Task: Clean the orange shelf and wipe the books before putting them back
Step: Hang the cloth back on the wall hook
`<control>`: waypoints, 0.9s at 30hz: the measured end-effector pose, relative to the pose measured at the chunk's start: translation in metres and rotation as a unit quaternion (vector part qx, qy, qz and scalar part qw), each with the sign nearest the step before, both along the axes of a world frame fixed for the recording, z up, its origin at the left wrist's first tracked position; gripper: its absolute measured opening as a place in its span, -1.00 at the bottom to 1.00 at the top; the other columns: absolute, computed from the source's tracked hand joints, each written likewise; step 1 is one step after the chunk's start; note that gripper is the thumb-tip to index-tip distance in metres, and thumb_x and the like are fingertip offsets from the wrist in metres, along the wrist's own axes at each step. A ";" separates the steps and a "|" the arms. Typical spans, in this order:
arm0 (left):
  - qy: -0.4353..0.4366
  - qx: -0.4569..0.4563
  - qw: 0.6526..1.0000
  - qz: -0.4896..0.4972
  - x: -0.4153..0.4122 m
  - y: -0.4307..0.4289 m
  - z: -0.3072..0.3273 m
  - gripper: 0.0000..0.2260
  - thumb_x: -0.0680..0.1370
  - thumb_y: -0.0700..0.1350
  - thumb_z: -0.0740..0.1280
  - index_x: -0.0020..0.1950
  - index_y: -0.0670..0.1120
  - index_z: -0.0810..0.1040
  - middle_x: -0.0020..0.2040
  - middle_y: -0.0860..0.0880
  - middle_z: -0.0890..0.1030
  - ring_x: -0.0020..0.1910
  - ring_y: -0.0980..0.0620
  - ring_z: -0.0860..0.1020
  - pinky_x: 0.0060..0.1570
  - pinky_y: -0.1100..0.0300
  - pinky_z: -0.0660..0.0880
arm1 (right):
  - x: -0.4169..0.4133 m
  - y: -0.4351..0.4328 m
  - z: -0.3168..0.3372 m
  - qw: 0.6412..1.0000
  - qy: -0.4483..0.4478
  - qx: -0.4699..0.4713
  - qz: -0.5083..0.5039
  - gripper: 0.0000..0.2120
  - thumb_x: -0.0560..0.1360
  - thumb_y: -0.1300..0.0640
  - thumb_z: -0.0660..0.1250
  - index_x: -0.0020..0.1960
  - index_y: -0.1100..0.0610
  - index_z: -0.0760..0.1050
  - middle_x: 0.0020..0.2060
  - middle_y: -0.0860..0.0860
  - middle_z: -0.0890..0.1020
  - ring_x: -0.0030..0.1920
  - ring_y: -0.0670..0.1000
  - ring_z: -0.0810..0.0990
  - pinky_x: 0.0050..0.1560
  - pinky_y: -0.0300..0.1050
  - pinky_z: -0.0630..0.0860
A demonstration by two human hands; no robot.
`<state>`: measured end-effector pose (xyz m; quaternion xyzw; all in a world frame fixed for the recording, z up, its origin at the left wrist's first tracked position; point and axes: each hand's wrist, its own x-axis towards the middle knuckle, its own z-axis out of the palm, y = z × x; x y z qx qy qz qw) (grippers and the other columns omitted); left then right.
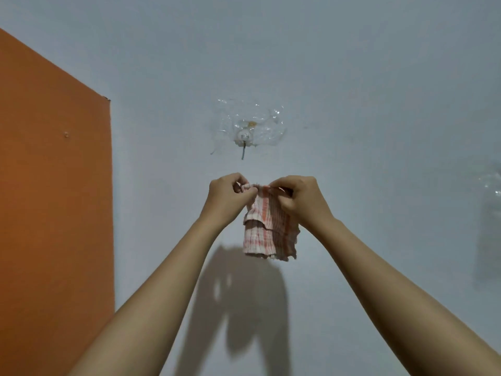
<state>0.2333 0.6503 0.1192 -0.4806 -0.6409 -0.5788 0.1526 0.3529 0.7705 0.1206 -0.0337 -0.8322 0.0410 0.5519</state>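
Observation:
A small white cloth with red checks [268,234] hangs folded in front of a pale grey wall. My left hand [226,198] pinches its top left corner, and my right hand [296,199] pinches the top edge just beside it. Both arms reach up from the bottom of the view. A little above the hands, a clear stick-on hook [244,139] with a thin metal prong is fixed to the wall, apart from the cloth. The flat orange side of the shelf [54,185] fills the left of the view. No books are in sight.
Crumpled clear tape [257,123] surrounds the hook on the wall. Another patch of clear plastic [490,185] sticks to the wall at the far right edge. A small screw head [66,135] shows on the orange panel.

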 end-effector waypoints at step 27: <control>0.049 -0.071 0.996 -0.037 -0.050 -0.023 -0.001 -0.77 0.43 -0.05 0.47 -0.14 -0.10 0.45 -0.27 0.04 0.48 -0.29 0.08 0.41 -0.25 0.21 0.35 | -0.039 -0.005 0.029 0.982 -0.115 -0.084 0.127 -0.67 0.42 0.45 0.09 -0.14 0.04 0.43 -0.19 0.02 0.48 -0.18 -0.03 0.44 -0.17 -0.16 0.37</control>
